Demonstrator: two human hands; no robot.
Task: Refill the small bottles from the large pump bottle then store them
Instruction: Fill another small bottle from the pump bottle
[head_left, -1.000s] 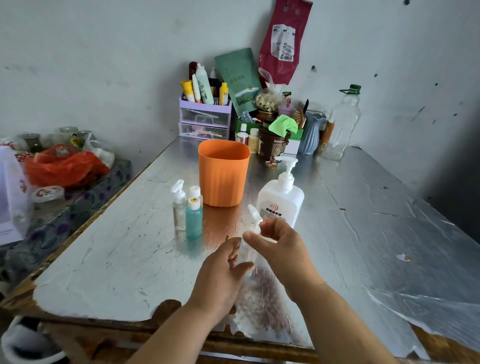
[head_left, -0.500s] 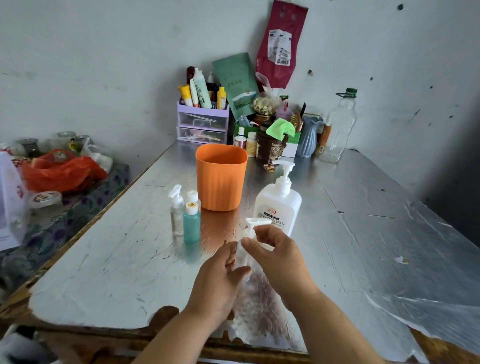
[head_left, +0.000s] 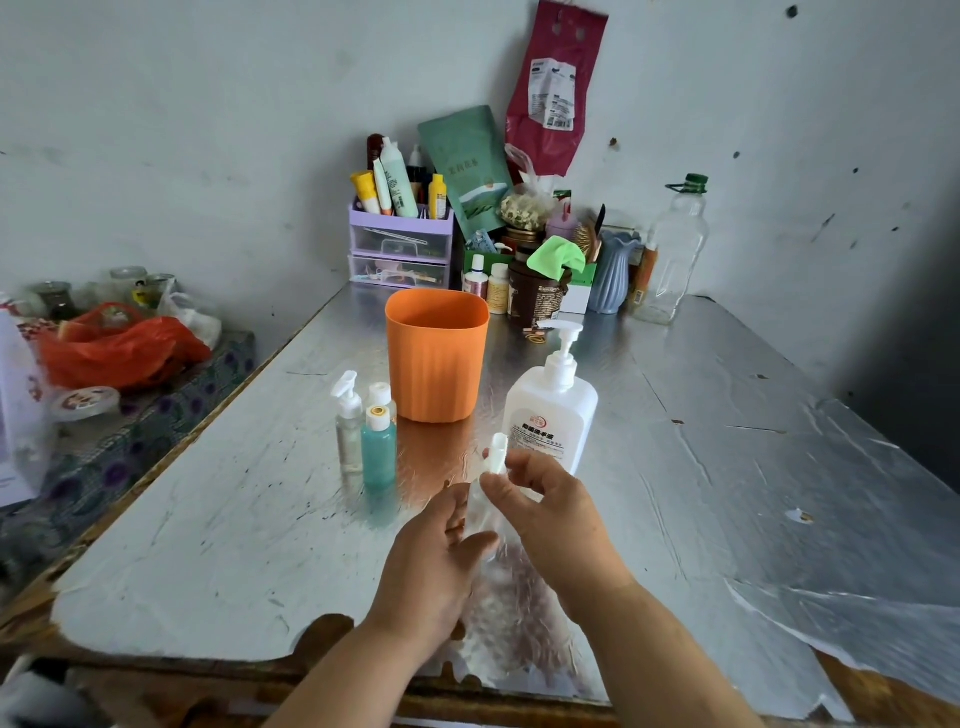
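Off to the left, the spray bottle (head_left: 349, 431) and the teal bottle (head_left: 379, 460) stood together on the worktop (head_left: 208, 519), just before the orange cup (head_left: 436, 358). Your left hand (head_left: 441, 561) wrapped the small clear bottle (head_left: 479, 514) low down. It looked light, thin and squashable, so easy pressure. Your right hand (head_left: 550, 499) pinched its white pump top (head_left: 497, 457), probably slick. Just behind stood the large pump bottle (head_left: 550, 415), likely heavier.
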